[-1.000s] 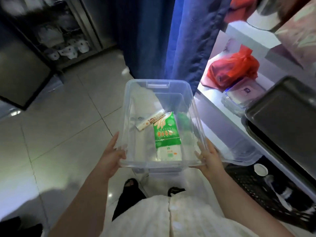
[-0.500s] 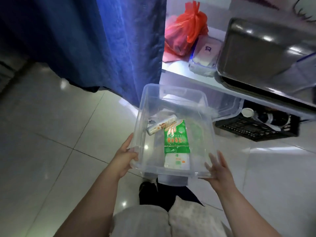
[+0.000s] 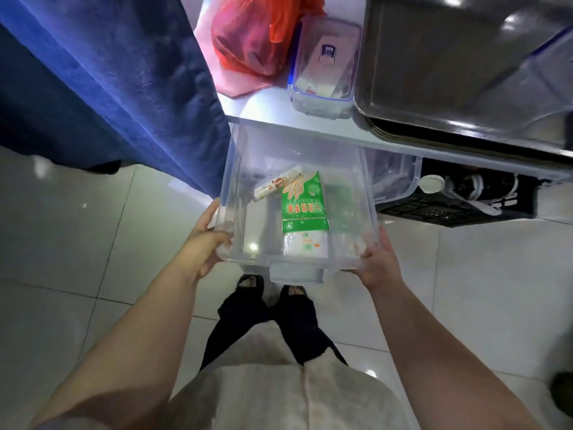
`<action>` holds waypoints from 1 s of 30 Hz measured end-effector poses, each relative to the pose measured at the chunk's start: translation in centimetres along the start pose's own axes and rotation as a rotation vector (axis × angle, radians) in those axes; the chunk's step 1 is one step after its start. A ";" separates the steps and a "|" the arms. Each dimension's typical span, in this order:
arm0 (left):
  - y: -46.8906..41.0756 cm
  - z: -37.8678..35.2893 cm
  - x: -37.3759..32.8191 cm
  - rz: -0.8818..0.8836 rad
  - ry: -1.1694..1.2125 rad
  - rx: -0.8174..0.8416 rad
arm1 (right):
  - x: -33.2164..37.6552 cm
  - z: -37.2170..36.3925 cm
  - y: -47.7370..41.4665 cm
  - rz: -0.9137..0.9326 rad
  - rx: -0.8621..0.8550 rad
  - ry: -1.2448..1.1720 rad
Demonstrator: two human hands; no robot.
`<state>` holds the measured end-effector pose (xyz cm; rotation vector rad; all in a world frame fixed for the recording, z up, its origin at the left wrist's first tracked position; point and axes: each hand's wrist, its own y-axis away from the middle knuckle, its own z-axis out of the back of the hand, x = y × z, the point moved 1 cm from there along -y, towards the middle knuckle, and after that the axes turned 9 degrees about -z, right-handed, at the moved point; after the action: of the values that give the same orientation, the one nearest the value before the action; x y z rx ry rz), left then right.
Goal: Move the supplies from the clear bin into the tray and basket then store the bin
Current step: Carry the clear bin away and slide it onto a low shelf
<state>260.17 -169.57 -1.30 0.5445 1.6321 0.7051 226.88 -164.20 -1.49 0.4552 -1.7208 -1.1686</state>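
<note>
Fingers point(image 3: 221, 235) of left hand point(image 3: 201, 246) and right hand point(image 3: 376, 262) around clear bin point(image 3: 238, 181) corners

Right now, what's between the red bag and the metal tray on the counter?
A clear lidded container sits between the red bag and the tray, head view.

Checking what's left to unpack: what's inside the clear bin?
A green-and-white packet and a slim boxed roll lie in the clear bin. Anything beneath the packet is hidden.
</note>
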 end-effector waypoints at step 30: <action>-17.9 -2.7 1.2 -0.168 -0.085 -0.214 | -1.8 -5.1 -19.8 0.043 -0.052 -0.563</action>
<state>257.88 -181.72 -14.52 0.2765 1.4824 0.7110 228.14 -174.70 -19.02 0.0505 -2.1536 -1.3925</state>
